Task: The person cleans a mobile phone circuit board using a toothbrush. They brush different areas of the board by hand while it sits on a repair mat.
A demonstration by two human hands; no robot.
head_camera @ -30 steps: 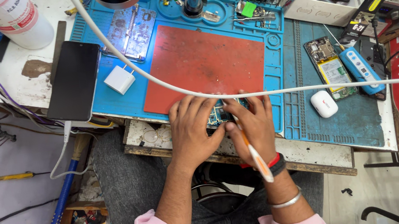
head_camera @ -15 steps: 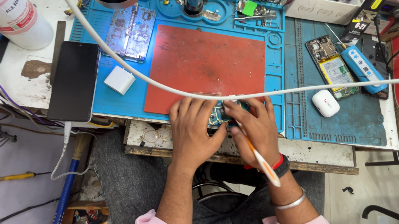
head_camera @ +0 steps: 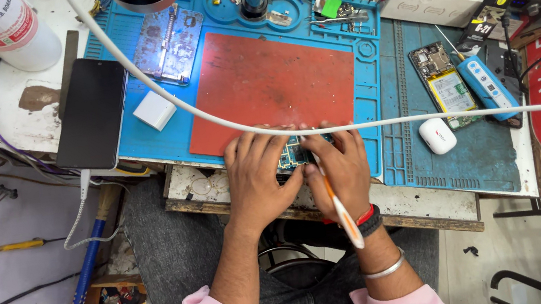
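Edge: left hand (head_camera: pixel 257 178) and right hand (head_camera: pixel 342 166) are pressing a circuit board (head_camera: pixel 291 155) at the blue mat's (head_camera: pixel 134 132) 6 o'clock edge.
Grip: right grip is clamping an orange-white tool (head_camera: pixel 337 202); left fingers are lying together.
Hidden: the board is mostly covered.

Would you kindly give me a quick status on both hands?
Left hand steadying circuit board. Right hand gripping orange-white tool. White cable crossing above.

Lighting: bright, even, from above; soft shadows. Glare on metal plate (head_camera: pixel 167 44), far left. Focus sharp; edges slightly bowed.
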